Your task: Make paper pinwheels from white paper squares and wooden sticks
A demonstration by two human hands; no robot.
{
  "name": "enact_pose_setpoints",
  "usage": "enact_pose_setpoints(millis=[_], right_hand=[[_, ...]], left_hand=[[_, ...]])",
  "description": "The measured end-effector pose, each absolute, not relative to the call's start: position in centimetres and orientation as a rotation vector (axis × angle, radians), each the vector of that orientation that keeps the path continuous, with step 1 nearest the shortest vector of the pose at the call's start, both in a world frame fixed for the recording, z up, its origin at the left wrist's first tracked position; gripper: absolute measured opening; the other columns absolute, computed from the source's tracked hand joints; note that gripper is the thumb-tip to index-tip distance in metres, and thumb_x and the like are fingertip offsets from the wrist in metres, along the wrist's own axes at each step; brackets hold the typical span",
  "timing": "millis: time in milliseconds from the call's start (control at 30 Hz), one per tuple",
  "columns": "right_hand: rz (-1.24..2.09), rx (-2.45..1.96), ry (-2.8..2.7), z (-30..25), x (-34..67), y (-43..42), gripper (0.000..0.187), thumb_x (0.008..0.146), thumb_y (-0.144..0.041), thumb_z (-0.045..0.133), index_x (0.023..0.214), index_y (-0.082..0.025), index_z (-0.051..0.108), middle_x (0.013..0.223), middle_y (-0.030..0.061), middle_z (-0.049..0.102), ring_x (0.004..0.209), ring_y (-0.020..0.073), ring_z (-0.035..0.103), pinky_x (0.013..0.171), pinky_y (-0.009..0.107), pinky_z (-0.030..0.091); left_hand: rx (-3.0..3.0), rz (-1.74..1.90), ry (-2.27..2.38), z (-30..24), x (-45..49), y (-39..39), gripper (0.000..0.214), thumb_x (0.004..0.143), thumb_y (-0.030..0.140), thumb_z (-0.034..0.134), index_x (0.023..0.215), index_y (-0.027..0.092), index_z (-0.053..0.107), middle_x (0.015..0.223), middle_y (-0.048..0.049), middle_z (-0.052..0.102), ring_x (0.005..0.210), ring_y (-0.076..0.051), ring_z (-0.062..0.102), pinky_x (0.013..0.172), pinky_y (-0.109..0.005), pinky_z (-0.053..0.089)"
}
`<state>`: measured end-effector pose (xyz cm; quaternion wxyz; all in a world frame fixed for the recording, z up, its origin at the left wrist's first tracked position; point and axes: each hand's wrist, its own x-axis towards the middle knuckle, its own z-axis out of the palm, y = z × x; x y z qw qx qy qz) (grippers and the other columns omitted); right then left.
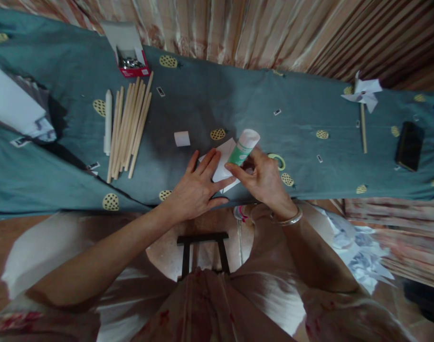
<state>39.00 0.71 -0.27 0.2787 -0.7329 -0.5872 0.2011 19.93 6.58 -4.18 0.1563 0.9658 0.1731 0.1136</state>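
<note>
Head view. Left hand (pixel 197 183) laid flat, fingers spread open and gripping nothing, fingertips pressing down on a white paper sheet (pixel 224 159) near the front edge of the teal cloth (pixel 210 95) printed with yellow pineapples. Right hand (pixel 265 178) just beside it, fingers closed round a green-and-white glue tube (pixel 244 146), held tilted with its green end down over the paper and its white end pointing away. Silver bangle (pixel 290 219) on the right wrist. Just behind the right hand, partly hidden, a small tape ring (pixel 279 159). Left of the paper, a small white block (pixel 182 138). Farther left, a row of wooden sticks (pixel 129 126) lying side by side, with a white stick (pixel 108 121) just beside them on the left. Beyond the sticks, an open red box (pixel 131 61) of metal pieces, too small to tell apart. Far right, a white paper pinwheel (pixel 363 92) on a stick and a black phone (pixel 410 145), both well apart from the hands. Below the table edge, a black stool (pixel 202 247)
</note>
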Motion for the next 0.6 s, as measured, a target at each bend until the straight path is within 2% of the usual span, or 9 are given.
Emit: enact_pose_setpoints(millis=[400, 600], right_hand=[[0.528, -1.907, -1.572, -0.78, 38.43, 0.96, 0.036, 0.085, -0.056, 0.064, 0.085, -0.022, 0.056, 0.066, -0.0027, 0.059, 0.056, 0.0139, 0.055, 0.056, 0.028, 0.044], [0.557, -1.883, -1.573, -1.08, 38.27, 1.37, 0.035, 0.087, -0.055, 0.064, 0.091, -0.021, 0.057, 0.067, -0.002, 0.06, 0.06, 0.0157, 0.057, 0.061, 0.03, 0.047]], left_hand=[[2.766, 0.308, 0.501, -4.24, 20.01, 6.52, 0.059, 0.087, 0.053, 0.066, 0.139, 0.029, 0.053, 0.163, -0.0166, 0.025, 0.148, -0.043, 0.024, 0.115, -0.069, 0.021], [2.729, 0.337, 0.503, -4.29, 19.99, 6.51, 0.056, 0.087, 0.052, 0.065, 0.138, 0.033, 0.054, 0.163, -0.011, 0.029, 0.149, -0.041, 0.024, 0.116, -0.069, 0.02]])
